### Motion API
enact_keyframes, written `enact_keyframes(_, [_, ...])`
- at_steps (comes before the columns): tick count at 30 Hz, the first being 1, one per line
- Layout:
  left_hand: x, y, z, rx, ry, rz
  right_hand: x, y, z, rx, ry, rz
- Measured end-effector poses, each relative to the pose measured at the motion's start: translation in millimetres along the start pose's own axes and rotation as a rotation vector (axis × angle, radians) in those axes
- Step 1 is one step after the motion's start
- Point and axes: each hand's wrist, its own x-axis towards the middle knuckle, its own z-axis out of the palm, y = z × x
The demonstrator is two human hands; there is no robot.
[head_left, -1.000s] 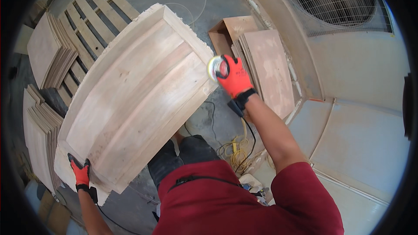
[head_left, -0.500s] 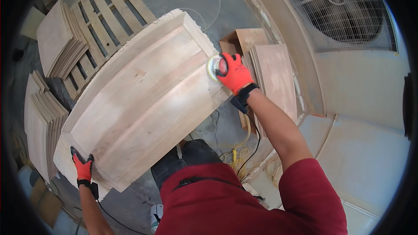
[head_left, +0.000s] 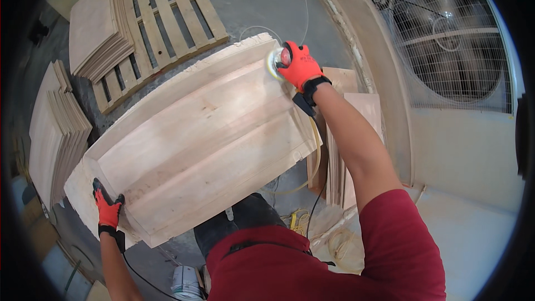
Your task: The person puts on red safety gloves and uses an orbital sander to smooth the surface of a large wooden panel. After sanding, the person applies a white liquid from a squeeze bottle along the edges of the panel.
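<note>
Holding one round sander point(head_left: 274, 61) in my right hand point(head_left: 301, 66), my left hand point(head_left: 107, 207) grips one big wooden panel point(head_left: 200, 139).

Place: a woodworking workshop, seen from above the worker.
Floor: bare grey concrete point(head_left: 262, 0), dusty, with cables trailing across it.
Stock: stacks of thin plywood sheets point(head_left: 56, 128) on the left, and another stack point(head_left: 97, 28) resting on a slatted wooden pallet point(head_left: 167, 17).
More stock: flat boards point(head_left: 356, 111) leaning by the wall on the right.
Workpiece: a large, pale, curved wooden panel point(head_left: 200, 139) with raised ribs, unfinished.
Tool: a round hand sander point(head_left: 276, 61) pressed to the panel's far edge.
Protection: red work gloves on both hands.
Ventilation: a big industrial wall fan point(head_left: 451, 39) behind a wire grille.
</note>
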Motion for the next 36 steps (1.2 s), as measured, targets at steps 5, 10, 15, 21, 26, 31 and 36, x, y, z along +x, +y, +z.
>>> enact_keyframes(5, [-6, -2, 0, -0.002, 0.012, 0.039, 21, -42, 1, 0.024, -0.024, -0.055])
enact_keyframes(10, [-10, 17, -10, 0.026, -0.036, -0.002, -38, -115, 48, 0.083, -0.015, -0.340])
enact_keyframes(15, [-14, 28, -14, 0.001, -0.026, 0.008, -82, -177, 61, 0.007, -0.210, -0.441])
enact_keyframes(21, [-16, 35, -15, -0.007, -0.003, 0.054, -84, -137, 57, 0.020, -0.094, -0.383])
enact_keyframes(26, [-19, 33, -17, 0.010, 0.019, 0.077, -96, -150, 52, -0.006, -0.157, -0.383])
enact_keyframes(31, [-18, 43, -19, 0.015, 0.031, 0.107, -71, -137, 47, 0.016, -0.093, -0.278])
enact_keyframes(36, [-23, 48, -25, -0.003, -0.013, 0.055, -86, -226, 80, 0.082, -0.173, -0.476])
